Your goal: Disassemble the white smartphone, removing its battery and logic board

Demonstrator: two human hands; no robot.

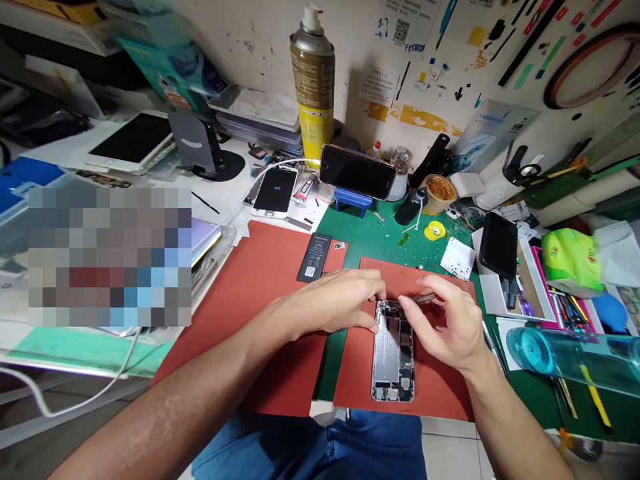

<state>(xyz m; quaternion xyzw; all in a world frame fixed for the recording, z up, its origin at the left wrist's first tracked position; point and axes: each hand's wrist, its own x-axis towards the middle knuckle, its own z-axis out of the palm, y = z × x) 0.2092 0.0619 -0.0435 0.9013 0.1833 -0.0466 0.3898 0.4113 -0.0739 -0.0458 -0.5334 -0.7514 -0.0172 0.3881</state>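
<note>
Just beyond the blue jeans (370,447), an opened phone (393,353) lies lengthwise on the right-hand red mat (350,383), its inner parts bare, between the two hands and at their fingertips. The left hand (345,297) reaches to its upper left side, thumb and fingers parted, the thumb at the long edge and the curled fingers by the top corner; whether they press on it I cannot tell. Over the upper right corner, the right hand (450,327) pinches a slim metal tool (425,298) between thumb and fingers; most of the phone's body stretches nearer than both hands. To the right lies a translucent blue bottle (595,353). Past the left wrist, a black battery (314,258) rests at the far edge of the left-hand red mat (240,273). Farther off, a dark-screened phone (357,172) leans on a blue stand (353,200), and a tall spray can (314,87) stands upright behind it, near the wall (240,40).
</note>
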